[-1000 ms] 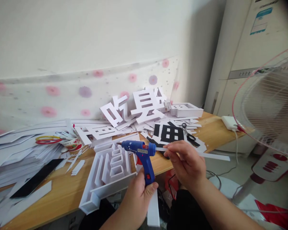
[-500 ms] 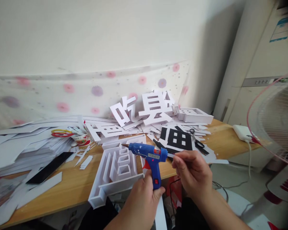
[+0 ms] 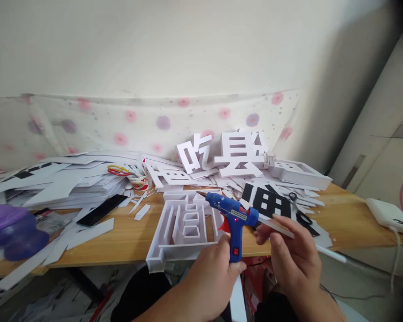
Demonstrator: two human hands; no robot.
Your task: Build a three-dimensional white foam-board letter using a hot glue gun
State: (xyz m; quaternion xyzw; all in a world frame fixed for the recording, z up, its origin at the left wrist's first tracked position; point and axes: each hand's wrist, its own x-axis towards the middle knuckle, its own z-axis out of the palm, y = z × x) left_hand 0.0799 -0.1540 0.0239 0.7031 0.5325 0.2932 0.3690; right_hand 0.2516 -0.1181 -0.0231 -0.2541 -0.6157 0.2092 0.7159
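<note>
My left hand (image 3: 208, 284) is wrapped round the grip of a blue hot glue gun (image 3: 230, 210), its nozzle pointing left and its small red light lit. At the gun's rear, a translucent glue stick (image 3: 277, 226) sticks out, and my right hand (image 3: 297, 259) holds it between thumb and fingers. Just beyond the gun lies a white foam-board letter form (image 3: 176, 252) with upright walls and inner compartments, near the table's front edge. Part of that form is hidden behind the gun and my left hand.
Finished white characters (image 3: 240, 154) lean at the back. Black cut-out pieces (image 3: 272, 201) and scissors (image 3: 298, 210) lie right. Stacked white sheets (image 3: 87, 179), a phone (image 3: 102, 210), a cup of tools (image 3: 141, 183) and a purple container (image 3: 16, 232) are left. A white power strip (image 3: 386, 214) sits far right.
The view has swung left, bringing the purple container into sight. My right hand has opened its grasp somewhat and turned; more of the glue stick shows behind the gun. My left hand keeps its grip.
</note>
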